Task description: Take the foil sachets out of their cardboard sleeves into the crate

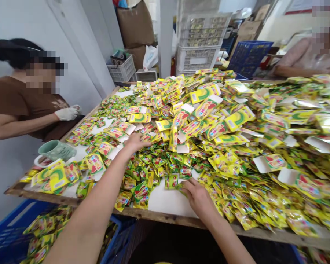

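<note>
My left hand [136, 142] reaches across the table with fingers stretched out, touching the edge of a heap of yellow flat cartons [181, 117] printed with red fruit. Below it lie small green and yellow packets [154, 161]. Near the table's front edge, the fingers of my right hand [195, 194] are bent over a small green packet [171, 181] on the bare white tabletop [165, 200]. Its fingertips partly hide the packet's right end. Many loose yellow packets [247, 198] spread to the right of this hand.
A green mug [56, 150] stands at the table's left corner. Blue crates [11, 234] with packets sit below the wooden edge. A person in a white glove [68, 113] is at the left, another person [305, 55] at the far right. White crates [198, 40] are stacked behind.
</note>
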Available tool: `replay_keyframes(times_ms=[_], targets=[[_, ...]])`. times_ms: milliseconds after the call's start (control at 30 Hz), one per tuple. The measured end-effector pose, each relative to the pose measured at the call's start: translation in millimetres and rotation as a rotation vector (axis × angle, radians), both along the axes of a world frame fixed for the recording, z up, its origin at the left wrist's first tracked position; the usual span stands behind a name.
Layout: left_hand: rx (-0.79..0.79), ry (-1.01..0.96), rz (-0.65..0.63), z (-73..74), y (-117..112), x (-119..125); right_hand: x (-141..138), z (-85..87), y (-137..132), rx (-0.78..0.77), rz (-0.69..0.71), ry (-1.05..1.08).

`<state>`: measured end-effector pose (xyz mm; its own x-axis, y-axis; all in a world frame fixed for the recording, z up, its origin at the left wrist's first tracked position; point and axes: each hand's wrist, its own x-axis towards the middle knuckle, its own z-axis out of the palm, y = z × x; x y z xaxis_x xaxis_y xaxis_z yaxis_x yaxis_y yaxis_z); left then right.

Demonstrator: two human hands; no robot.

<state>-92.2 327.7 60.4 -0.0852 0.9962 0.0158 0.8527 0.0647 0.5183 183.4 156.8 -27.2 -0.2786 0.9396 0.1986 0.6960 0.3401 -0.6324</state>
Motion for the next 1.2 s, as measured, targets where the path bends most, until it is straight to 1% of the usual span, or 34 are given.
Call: replay_keyframes(times_ms=[33, 67, 133, 167, 200, 233, 300, 333, 400, 467, 533, 567, 633, 700, 767, 833, 867, 967, 1033, 1067, 1133, 1200], targets=[[0.018, 0.025, 0.027, 0.1, -5, -1, 1, 4.1, -1, -0.008, -0.033, 0.063], [0.066, 0.062, 0.058, 0.5, -15, -1, 2, 10.4, -2, -0.022, -0.088, 0.151], [0.200, 0.119, 0.081, 0.9, -48, 6, 0, 28.6, -1, -0.050, -0.243, 0.394], [0.247, 0.124, 0.047, -0.3, -69, 13, -3, 39.4, 1, -0.064, -0.326, 0.531], [0.269, 0.108, -0.021, -3.3, -91, 23, -7, 50.2, 3, -0.060, -0.387, 0.664], [0.258, 0.075, -0.110, -8.2, -112, 36, -11, 59.8, 5, -0.044, -0.416, 0.756], [0.232, 0.019, -0.258, -23.6, -148, 63, -20, 71.5, 8, -0.034, -0.389, 0.815], [0.229, 0.001, -0.292, -33.0, -160, 76, -24, 72.6, 10, -0.023, -0.359, 0.785], [0.233, -0.022, -0.269, -51.6, -176, 98, -27, 65.9, 10, 0.021, -0.310, 0.641], [0.233, -0.043, -0.200, -65.9, -182, 113, -25, 53.7, 8, 0.068, -0.284, 0.448], [0.236, -0.069, -0.140, -74.4, -184, 122, -19, 44.5, 5, 0.095, -0.271, 0.287], [0.234, -0.089, -0.123, -76.9, -185, 125, -16, 42.9, 4, 0.102, -0.263, 0.224], [0.229, -0.145, -0.113, -79.9, -188, 131, -11, 46.1, 3, 0.089, -0.207, 0.102], [0.208, -0.225, -0.113, -82.1, -191, 135, -10, 55.3, 4, 0.037, -0.082, -0.036], [0.168, -0.324, -0.082, -83.8, -194, 138, -10, 64.8, 4, -0.013, 0.060, -0.147], [0.105, -0.452, -0.049, -84.7, -196, 137, -11, 70.2, 5, -0.034, 0.140, -0.165], [0.065, -0.535, -0.049, -84.7, -196, 135, -10, 70.7, 5, -0.042, 0.138, -0.139], [-0.076, -0.828, -0.117, -84.3, -195, 124, -6, 65.2, 6, -0.068, 0.011, 0.029], [-0.137, -0.988, -0.164, -84.7, -195, 117, -4, 59.2, 8, -0.027, -0.048, 0.138], [-0.154, -1.044, -0.182, -85.0, -196, 114, -4, 56.6, 8, 0.011, -0.044, 0.167], [-0.173, -1.108, -0.215, -85.2, -196, 109, -5, 53.3, 7, 0.067, 0.010, 0.144], [-0.186, -1.125, -0.244, -84.1, -196, 106, -8, 53.1, 3, 0.044, 0.098, 0.069]])
